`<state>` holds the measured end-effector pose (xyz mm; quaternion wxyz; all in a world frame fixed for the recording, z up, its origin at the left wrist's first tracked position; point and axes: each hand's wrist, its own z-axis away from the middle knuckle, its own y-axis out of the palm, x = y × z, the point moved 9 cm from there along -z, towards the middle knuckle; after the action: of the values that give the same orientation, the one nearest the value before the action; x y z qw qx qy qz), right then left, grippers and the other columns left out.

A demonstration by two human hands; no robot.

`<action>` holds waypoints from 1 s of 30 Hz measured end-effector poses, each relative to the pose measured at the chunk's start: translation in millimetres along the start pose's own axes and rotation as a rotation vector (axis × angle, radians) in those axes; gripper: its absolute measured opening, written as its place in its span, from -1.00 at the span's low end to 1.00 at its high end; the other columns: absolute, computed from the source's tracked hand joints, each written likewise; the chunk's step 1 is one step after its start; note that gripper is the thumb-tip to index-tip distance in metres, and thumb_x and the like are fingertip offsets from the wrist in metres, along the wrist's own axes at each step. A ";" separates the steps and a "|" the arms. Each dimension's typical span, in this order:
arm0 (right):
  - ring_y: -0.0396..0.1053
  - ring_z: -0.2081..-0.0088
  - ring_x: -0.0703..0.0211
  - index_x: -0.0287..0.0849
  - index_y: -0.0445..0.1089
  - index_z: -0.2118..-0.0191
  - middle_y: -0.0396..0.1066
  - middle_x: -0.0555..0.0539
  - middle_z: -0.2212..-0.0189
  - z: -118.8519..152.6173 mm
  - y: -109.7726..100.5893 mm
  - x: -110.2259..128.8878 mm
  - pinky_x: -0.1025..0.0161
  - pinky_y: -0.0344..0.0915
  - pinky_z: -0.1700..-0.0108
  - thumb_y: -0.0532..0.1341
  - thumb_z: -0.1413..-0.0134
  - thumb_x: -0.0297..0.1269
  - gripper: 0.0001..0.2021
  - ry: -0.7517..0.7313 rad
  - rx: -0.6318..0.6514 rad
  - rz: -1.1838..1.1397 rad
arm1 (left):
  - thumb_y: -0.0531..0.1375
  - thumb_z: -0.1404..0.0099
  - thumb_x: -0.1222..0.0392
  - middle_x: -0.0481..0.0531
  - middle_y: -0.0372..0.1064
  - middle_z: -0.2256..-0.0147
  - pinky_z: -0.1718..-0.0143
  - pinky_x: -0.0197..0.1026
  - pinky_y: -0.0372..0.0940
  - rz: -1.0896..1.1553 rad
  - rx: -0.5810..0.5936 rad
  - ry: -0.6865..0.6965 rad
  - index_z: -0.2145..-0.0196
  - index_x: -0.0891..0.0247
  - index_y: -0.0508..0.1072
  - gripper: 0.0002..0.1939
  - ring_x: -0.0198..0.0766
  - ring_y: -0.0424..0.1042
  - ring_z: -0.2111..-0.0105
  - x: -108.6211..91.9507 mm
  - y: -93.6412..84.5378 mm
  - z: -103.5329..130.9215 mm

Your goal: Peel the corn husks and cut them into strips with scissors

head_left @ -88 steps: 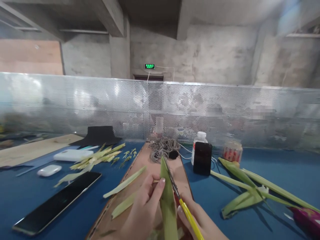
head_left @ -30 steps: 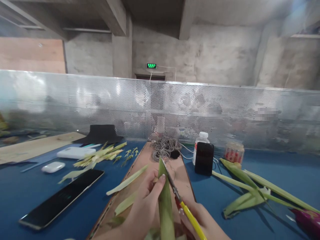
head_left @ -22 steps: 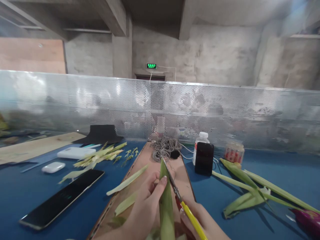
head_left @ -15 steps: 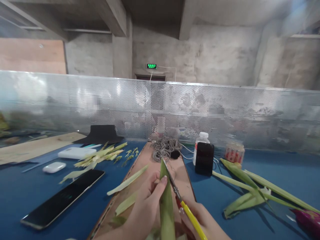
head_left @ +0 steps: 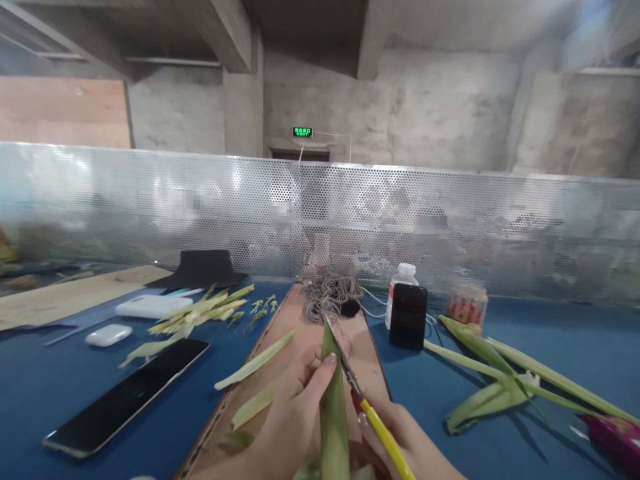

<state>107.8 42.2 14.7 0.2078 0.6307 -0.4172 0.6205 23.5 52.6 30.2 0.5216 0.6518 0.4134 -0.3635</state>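
A long green corn husk leaf (head_left: 334, 427) runs upright down the middle of the view, its tip pointing away from me. My left hand (head_left: 295, 407) pinches it near the upper part, thumb on top. My right hand (head_left: 395, 427) is closed round yellow-handled scissors (head_left: 383, 430), whose blades lie along the right edge of the leaf near its tip. Beneath both hands is a strip of brown cardboard (head_left: 280, 320). Pale husk pieces (head_left: 257, 360) lie on it to the left of my hand.
A tangle of grey cord (head_left: 330, 293) lies at the cardboard's far end. On the left are a large phone (head_left: 130, 400), a white earbud case (head_left: 109, 335) and husk strips (head_left: 210, 310). A black phone (head_left: 409, 317) leans on a white bottle (head_left: 406, 271); more husk (head_left: 493, 400) lies right.
The leaf tip sits very slightly lower beside the scissor blades. Otherwise both hands keep nearly the same place and grip.
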 end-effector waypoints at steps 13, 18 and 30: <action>0.16 0.50 0.34 -0.27 0.28 0.34 0.18 0.00 0.53 -0.2 -1.9 2.2 0.45 0.18 0.50 0.02 0.00 0.12 -0.54 -0.044 -0.026 0.038 | 0.11 -0.17 0.10 -0.16 0.15 0.65 0.57 -0.37 0.08 0.024 0.083 -0.003 0.51 0.25 0.20 -0.79 -0.44 0.16 0.64 0.4 6.7 2.5; 0.17 0.48 0.32 -0.27 0.27 0.36 0.19 -0.01 0.53 -0.6 -6.1 -0.7 0.42 0.20 0.46 0.01 0.01 0.14 -0.52 -0.066 -0.053 0.077 | 0.11 -0.17 0.11 -0.14 0.21 0.63 0.51 -0.35 0.13 0.025 0.082 -0.010 0.48 0.26 0.23 -0.82 -0.43 0.20 0.62 3.8 5.8 1.7; 0.20 0.50 0.31 -0.27 0.28 0.34 0.23 -0.02 0.53 -0.3 -2.8 -0.2 0.43 0.18 0.52 0.07 0.09 0.16 -0.51 -0.042 -0.032 0.002 | 0.09 -0.19 0.13 -0.15 0.15 0.60 0.49 -0.37 0.12 -0.044 0.088 0.025 0.46 0.26 0.23 -0.83 -0.45 0.15 0.59 2.2 5.1 1.5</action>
<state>109.8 44.1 15.3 0.2084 0.6398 -0.4321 0.6004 29.0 50.9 29.9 0.4794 0.6692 0.4177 -0.3846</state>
